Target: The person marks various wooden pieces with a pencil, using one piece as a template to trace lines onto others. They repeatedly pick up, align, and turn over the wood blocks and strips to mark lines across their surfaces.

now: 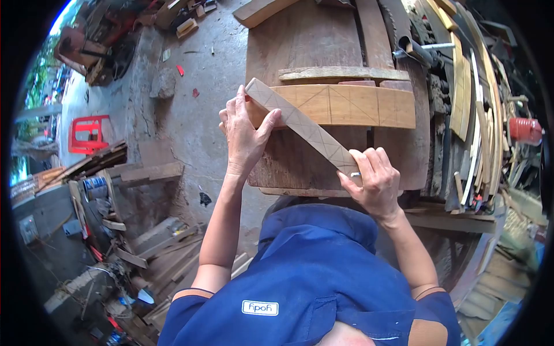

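A narrow wooden strip [314,135] with pencilled zigzag lines runs slantwise over the bench, held between my two hands. My left hand [243,124] grips its far left end, thumb on the near side and fingers around the outer side. Around the near right end, my right hand [374,179] is closed, with a small pale thing showing at its fingers that I cannot make out. Beneath the strip lies a wider, lighter wooden board [352,106] marked with crossing pencil lines. Its left end is partly hidden by the strip and my left hand.
The boards rest on a brown wooden bench [306,43], with a rough batten [343,73] behind them. Long offcuts [461,109] crowd the right side. A red plastic stool [88,134] stands on the concrete floor at left, and scrap wood [167,254] lies at lower left.
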